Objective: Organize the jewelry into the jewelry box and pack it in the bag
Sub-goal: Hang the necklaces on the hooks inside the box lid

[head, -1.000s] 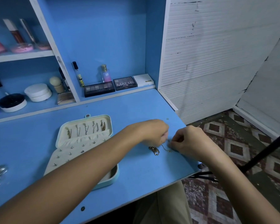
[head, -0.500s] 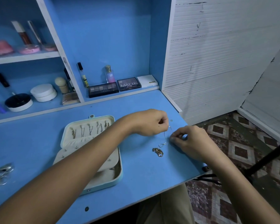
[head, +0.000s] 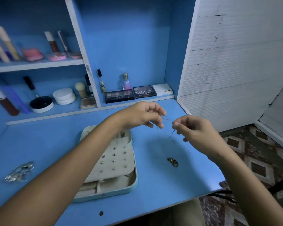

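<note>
While the left hand (head: 143, 115) and right hand (head: 192, 128) pinch a thin chain (head: 165, 128) above the desk (head: 162, 185) | jewelry box (head: 114, 162) open, partly filled | small gold piece (head: 172, 162) and silver pile (head: 19, 172) still loose | bag unseen
</note>
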